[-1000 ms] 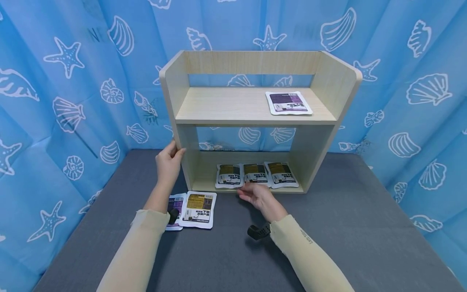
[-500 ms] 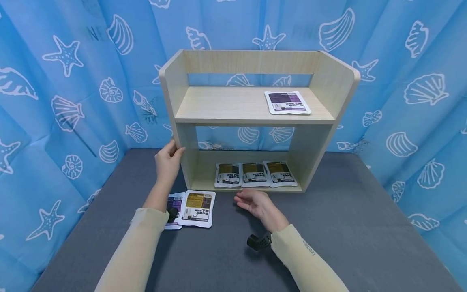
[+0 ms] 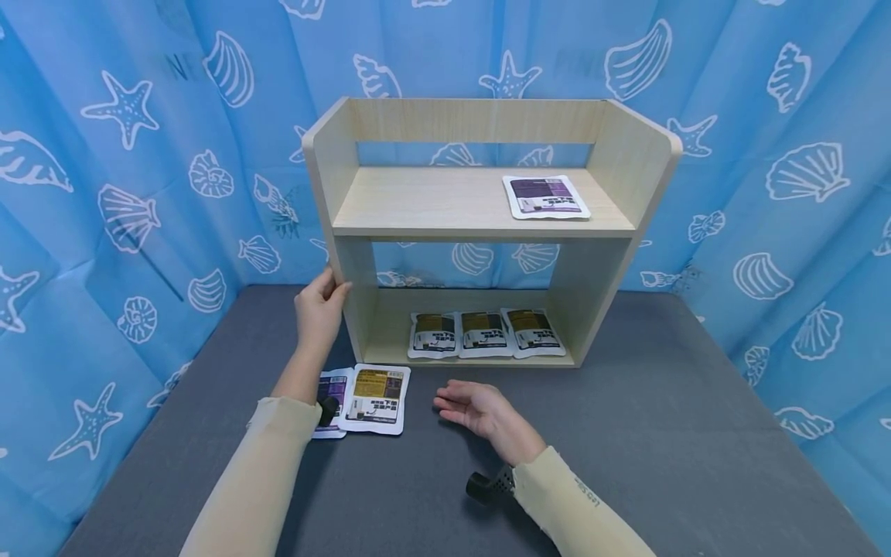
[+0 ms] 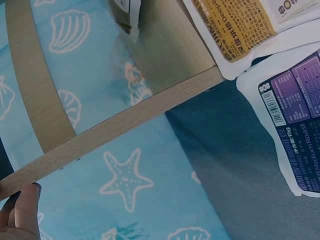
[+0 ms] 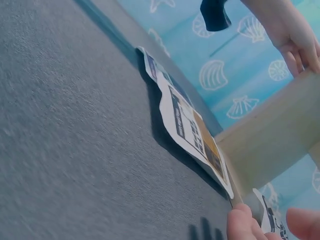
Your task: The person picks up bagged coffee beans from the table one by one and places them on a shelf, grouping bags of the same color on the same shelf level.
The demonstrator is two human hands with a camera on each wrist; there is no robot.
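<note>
My left hand [image 3: 318,317] holds the left side panel of a two-tier wooden shelf [image 3: 483,231], its thumb and fingertips at the panel's front edge. Over the table, in front of the shelf, my right hand [image 3: 480,414] is held loosely with nothing in it. On the table by the left forearm lie a white coffee packet with a brown-yellow label [image 3: 376,398] and, partly under it, one with a purple label [image 3: 334,387]; the left wrist view shows "Medium Roast" on the purple packet [image 4: 295,125]. Three brown-labelled packets [image 3: 485,334] sit side by side on the lower tier.
A purple-labelled packet [image 3: 546,196] lies flat at the right of the upper tier. The grey table [image 3: 668,433] extends around the shelf. Behind hangs a blue curtain [image 3: 174,216] printed with white shells and starfish.
My right hand has drawn back from the front edge of the lower tier, toward me and slightly left. The left hand stays on the shelf's side panel, and the packets have not moved.
</note>
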